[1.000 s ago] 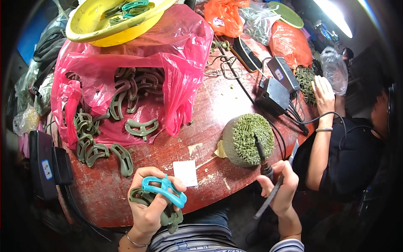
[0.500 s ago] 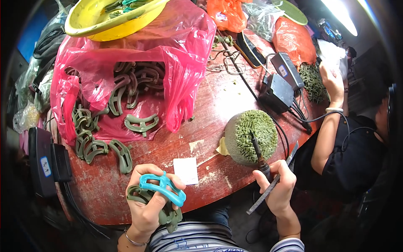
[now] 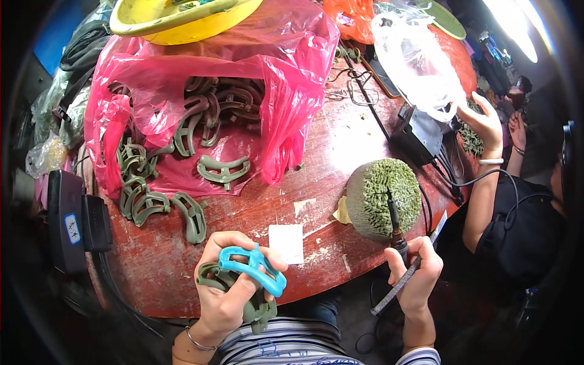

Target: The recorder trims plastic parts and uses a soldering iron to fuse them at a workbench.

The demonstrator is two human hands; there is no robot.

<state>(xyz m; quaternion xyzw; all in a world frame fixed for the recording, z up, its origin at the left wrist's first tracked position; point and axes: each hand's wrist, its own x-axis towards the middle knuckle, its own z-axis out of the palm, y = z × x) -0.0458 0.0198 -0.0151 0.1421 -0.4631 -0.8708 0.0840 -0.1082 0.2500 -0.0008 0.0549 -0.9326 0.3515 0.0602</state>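
Note:
My left hand (image 3: 225, 298) is closed around a glossy blue curved frame-shaped piece (image 3: 254, 267) with openings in it. Below the blue piece, several dull green pieces of like shape (image 3: 258, 313) are bunched in the same hand. My right hand (image 3: 420, 274) grips a dark pen-like heating tool (image 3: 398, 240) with a cord. Its thin dark tip lies against the face of a round green block (image 3: 389, 198) with a rough, crumbly surface. A flat grey stick-like tool (image 3: 395, 292) is also held slantwise across my right fingers.
A pink plastic bag (image 3: 292, 103) holding more green pieces (image 3: 224, 172) spreads over the red table (image 3: 255, 207), a yellow basin (image 3: 194, 24) above it. White paper (image 3: 286, 243) lies near my left hand. Black power boxes (image 3: 420, 134) with cables stand right, beside another person's hand (image 3: 485, 125).
The view has shifted, so most things appear a little further right. At the right, the other person's white plastic bag has swung left over the table. My hands keep their holds.

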